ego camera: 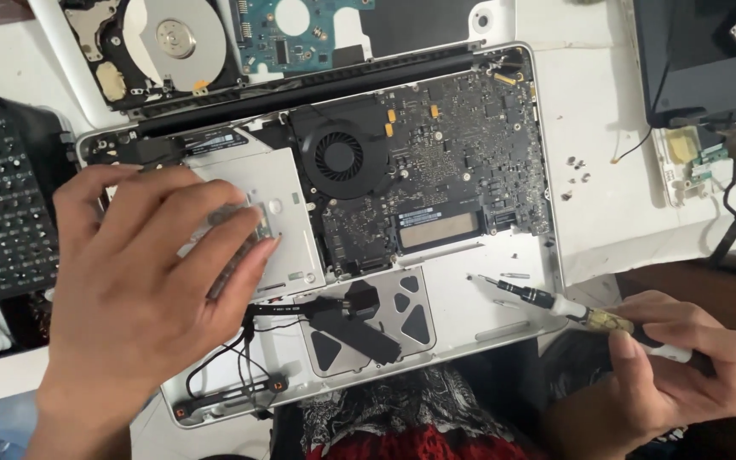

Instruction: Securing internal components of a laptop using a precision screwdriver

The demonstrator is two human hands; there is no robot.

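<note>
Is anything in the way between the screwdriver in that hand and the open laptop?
Nothing visible. The right hand holds the slim black-and-white screwdriver, whose tip points over bare silver casing of the opened silver laptop. The left hand rests apart, on the flat silver drive.

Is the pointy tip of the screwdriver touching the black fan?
Apart. The head view shows the screwdriver in the right hand, its tip over bare silver casing, with the circuit board between it and the fan.
</note>
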